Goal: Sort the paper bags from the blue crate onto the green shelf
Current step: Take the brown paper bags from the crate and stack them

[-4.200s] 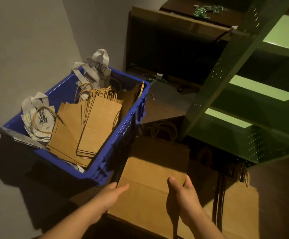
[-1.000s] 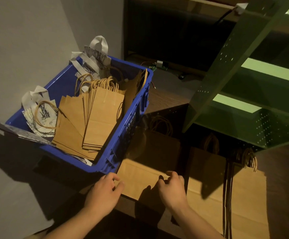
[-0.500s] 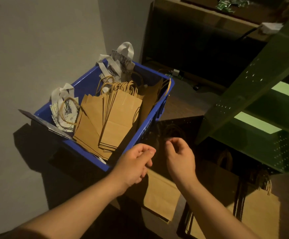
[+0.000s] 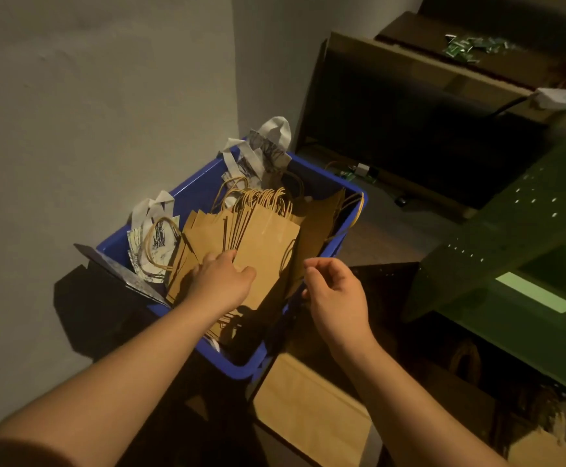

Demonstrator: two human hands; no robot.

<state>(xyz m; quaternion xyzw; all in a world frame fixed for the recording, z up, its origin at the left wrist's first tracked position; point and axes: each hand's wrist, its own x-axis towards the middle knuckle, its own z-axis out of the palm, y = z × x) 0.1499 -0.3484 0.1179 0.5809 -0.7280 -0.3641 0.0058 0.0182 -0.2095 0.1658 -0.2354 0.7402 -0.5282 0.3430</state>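
Observation:
The blue crate stands against the wall at centre left, filled with a fanned stack of brown paper bags and white printed bags at its far and left sides. My left hand lies on the brown stack inside the crate, fingers spread over the bags; whether it grips one I cannot tell. My right hand hovers over the crate's right rim, fingers loosely curled and holding nothing. The green shelf rises at right. A flat brown bag lies on its lowest level below my right arm.
A grey wall closes off the left side. A dark cabinet stands behind the crate, with small green items on top. More brown bags lie at the lower right on the bottom shelf level. A dark flat sheet sticks out at the crate's left.
Both hands left the brown bag laid on the bottom shelf level and rose to the crate. My left hand has come down onto the brown stack; my right hand hovers beside it.

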